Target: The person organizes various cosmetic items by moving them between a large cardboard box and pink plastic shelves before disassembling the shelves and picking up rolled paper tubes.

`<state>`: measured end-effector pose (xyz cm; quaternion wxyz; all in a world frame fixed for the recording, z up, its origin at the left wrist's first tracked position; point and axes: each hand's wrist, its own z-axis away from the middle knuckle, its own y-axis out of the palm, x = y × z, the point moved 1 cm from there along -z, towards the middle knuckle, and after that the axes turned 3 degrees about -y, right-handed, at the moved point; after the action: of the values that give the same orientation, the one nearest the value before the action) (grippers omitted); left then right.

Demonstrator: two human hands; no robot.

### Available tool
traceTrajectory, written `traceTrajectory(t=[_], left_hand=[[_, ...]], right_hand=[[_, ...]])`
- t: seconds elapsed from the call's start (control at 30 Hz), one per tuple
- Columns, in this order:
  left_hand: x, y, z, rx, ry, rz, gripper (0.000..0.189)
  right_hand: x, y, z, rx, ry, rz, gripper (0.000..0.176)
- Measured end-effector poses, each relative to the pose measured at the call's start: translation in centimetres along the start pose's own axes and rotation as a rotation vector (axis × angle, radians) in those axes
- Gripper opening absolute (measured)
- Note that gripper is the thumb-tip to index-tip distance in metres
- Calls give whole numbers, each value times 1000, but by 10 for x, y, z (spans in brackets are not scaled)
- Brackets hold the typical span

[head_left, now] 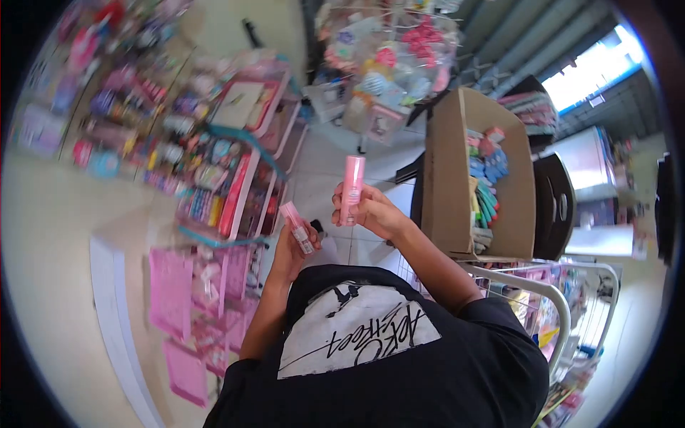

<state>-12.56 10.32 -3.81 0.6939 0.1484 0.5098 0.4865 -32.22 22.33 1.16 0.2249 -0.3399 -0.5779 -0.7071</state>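
Two pink tubes are held up in front of a black shirt with a white print. My left hand (291, 250) has its fingers wrapped round the smaller pink tube (297, 227), which leans to the left and has a clear lower part with a label. My right hand (371, 208) grips the larger pink tube (353, 180), nearly upright, with thumb and fingers round its lower half. The two tubes are apart. The print on them is too small to read.
On the right an open cardboard box (442, 171) holds colourful items, above a white wire rack (560, 296). Shelves of small goods (242, 178) and pink baskets (171, 292) stand on the left. A display with hanging accessories (389, 53) is ahead, beyond the tiled floor (321, 157).
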Motion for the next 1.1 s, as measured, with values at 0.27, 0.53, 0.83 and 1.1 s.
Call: traceTrajectory(t=[0.27,0.53,0.83,1.1], left_hand=[[-59,78,-137,311,-164,-401,36],[-54,160,-228,509,-440,-458,50],[-8,220,-285,409,-560,-469,52],[13,281,-334,471,-494,-532,48]], right_hand=[[77,-42,-5,-521,-248,-15,37],[162,-165,48,-979,-679,-150,52],[102,-432,82,-1455,-390,-256,39],[116,-424,61,-1303,-214,-68,36]])
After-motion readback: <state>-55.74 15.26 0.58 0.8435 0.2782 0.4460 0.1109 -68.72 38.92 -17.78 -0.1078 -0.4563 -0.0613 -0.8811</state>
